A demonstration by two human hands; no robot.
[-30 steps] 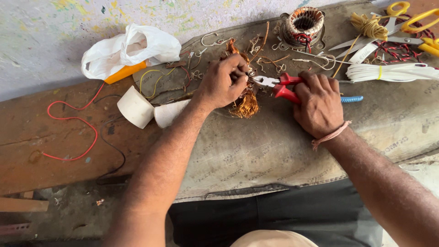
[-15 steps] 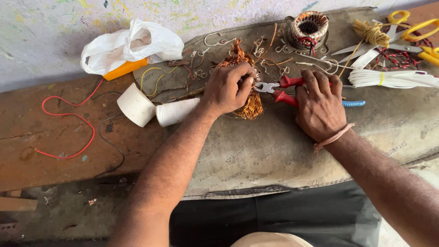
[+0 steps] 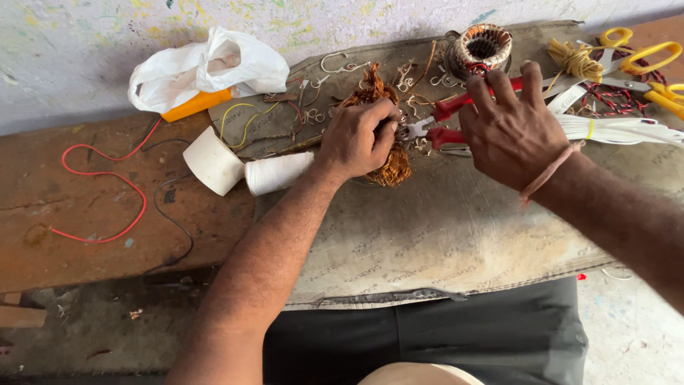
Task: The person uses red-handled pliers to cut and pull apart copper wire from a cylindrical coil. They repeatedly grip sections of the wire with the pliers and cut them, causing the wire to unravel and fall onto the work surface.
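Both hands work over a worn grey cloth sheet [image 3: 442,235] spread on a brown wooden bench [image 3: 107,199]. We find the left hand [image 3: 358,139] closed down on a tangled bundle of copper winding wire [image 3: 390,165], which lies near the middle of the sheet's far half, partly hidden under the fingers. We note the right hand [image 3: 511,128] gripping the red-handled pliers [image 3: 445,121], its fingers spread over the handles; the metal nose points left and meets the copper bundle just beside the left fingertips.

Near the left wrist lie a white cone-shaped spool [image 3: 212,160] and a white cylindrical thread roll [image 3: 276,172], touching each other. Behind them sits a crumpled white plastic bag [image 3: 206,68] over an orange object [image 3: 196,104]. A thin red wire [image 3: 107,178] loops across the bare bench. Beyond the pliers stands a round wound motor stator [image 3: 483,47]. At far right we record yellow-handled scissors [image 3: 641,57], a yellow cord bundle [image 3: 573,60] and a sheaf of white strips [image 3: 627,130].
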